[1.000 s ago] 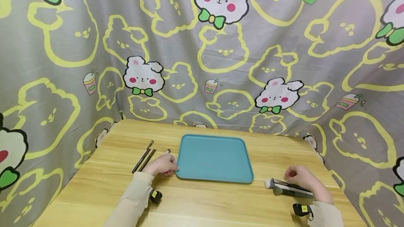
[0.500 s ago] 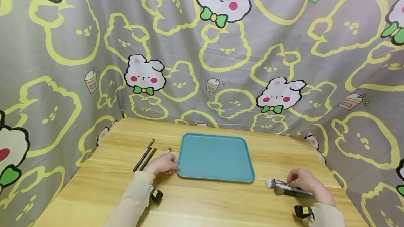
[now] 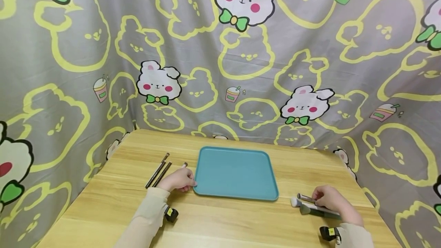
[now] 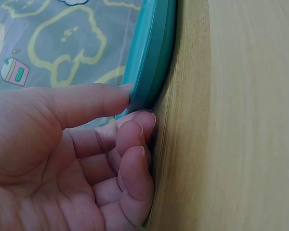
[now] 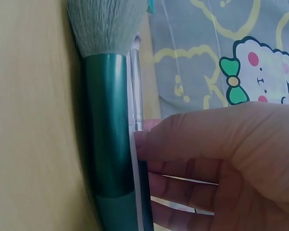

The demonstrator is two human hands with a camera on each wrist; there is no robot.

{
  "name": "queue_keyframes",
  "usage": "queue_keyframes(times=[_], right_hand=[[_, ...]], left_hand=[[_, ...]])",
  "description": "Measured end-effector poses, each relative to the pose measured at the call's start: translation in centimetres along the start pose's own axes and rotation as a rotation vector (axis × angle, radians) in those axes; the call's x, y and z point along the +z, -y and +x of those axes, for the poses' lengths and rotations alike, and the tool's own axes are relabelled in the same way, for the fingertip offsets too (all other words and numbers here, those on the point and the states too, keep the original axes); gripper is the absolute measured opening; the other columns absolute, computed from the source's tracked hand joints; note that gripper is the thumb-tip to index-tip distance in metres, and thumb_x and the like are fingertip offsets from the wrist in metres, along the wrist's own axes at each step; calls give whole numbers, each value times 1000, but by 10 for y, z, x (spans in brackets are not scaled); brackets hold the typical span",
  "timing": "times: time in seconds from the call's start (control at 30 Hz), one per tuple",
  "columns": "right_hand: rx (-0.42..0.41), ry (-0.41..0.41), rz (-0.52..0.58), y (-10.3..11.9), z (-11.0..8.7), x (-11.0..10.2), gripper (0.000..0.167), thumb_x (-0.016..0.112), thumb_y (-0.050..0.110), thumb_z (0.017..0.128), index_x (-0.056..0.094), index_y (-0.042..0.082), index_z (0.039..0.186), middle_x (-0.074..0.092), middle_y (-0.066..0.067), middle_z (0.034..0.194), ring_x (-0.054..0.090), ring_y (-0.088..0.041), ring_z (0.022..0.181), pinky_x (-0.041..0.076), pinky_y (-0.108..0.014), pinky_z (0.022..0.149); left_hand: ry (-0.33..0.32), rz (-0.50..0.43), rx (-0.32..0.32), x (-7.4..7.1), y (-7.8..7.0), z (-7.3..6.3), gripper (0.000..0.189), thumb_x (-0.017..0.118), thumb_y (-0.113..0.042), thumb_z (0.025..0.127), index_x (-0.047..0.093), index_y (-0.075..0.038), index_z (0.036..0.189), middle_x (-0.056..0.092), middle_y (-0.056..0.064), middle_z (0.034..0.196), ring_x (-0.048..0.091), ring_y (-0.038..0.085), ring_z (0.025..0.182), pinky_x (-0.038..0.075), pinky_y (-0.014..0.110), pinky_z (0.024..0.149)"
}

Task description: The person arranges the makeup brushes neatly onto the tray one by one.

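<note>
My left hand [image 3: 180, 179] is at the near left corner of a teal tray [image 3: 237, 173]; the left wrist view shows the thumb on the rim [image 4: 149, 62] and curled fingers by its underside, pinching the corner. At the right, my right hand [image 3: 330, 198] pinches a slim makeup brush [image 5: 137, 91] with a silvery ferrule, thumb just below the metal. Close beside it lie a thick green-handled makeup brush [image 5: 108, 125] with grey-green bristles and a brush with a white head [image 3: 295, 202]. The slim brush's lower handle is partly hidden by the hand and the green brush.
Several slim brushes [image 3: 158, 173] lie left of the tray, and one brush tip [image 3: 185, 164] shows behind the left hand. Wood-grain table [image 3: 220, 221] extends around them. A patterned grey curtain [image 3: 206, 106] hangs along the back and sides.
My right hand has lowered onto the brush group and pinches the slim brush, which has shifted slightly away from the others. The left hand stays at the tray corner.
</note>
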State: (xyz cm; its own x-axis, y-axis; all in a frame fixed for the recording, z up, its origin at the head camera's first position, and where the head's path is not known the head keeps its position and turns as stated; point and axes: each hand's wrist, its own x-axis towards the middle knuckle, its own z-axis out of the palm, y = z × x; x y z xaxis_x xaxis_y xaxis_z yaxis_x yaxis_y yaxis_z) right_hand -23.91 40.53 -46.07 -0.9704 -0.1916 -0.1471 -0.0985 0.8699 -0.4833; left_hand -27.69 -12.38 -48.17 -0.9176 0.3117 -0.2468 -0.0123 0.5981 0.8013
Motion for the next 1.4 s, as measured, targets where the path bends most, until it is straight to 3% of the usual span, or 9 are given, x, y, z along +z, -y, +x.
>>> queue_keyframes(times=[0.57, 0.8, 1.4], right_hand=[[-49, -13, -36, -4, 3, 3, 14, 66, -3, 72, 59, 6, 80, 56, 0, 72, 46, -11, 67, 37, -27, 62], [-17, -49, -52, -3, 3, 4, 15, 65, -3, 73, 58, 8, 80, 55, 0, 70, 47, -15, 67, 37, -30, 62], [-54, -196, -112, 3, 6, 4, 11, 68, 7, 82, 58, 10, 83, 52, 1, 69, 43, -13, 63, 35, -28, 58]], left_hand=[[6, -12, -1, 0, 0, -1, 26, 65, -6, 90, 48, -7, 71, 52, 4, 64, 46, 14, 54, 41, 24, 51], [8, -14, -7, -1, 1, -1, 25, 66, -6, 90, 49, -8, 72, 52, 3, 64, 47, 14, 54, 41, 23, 51], [18, 0, 4, -2, 0, -1, 27, 66, -7, 90, 47, -8, 71, 52, 4, 63, 47, 14, 54, 40, 24, 51]])
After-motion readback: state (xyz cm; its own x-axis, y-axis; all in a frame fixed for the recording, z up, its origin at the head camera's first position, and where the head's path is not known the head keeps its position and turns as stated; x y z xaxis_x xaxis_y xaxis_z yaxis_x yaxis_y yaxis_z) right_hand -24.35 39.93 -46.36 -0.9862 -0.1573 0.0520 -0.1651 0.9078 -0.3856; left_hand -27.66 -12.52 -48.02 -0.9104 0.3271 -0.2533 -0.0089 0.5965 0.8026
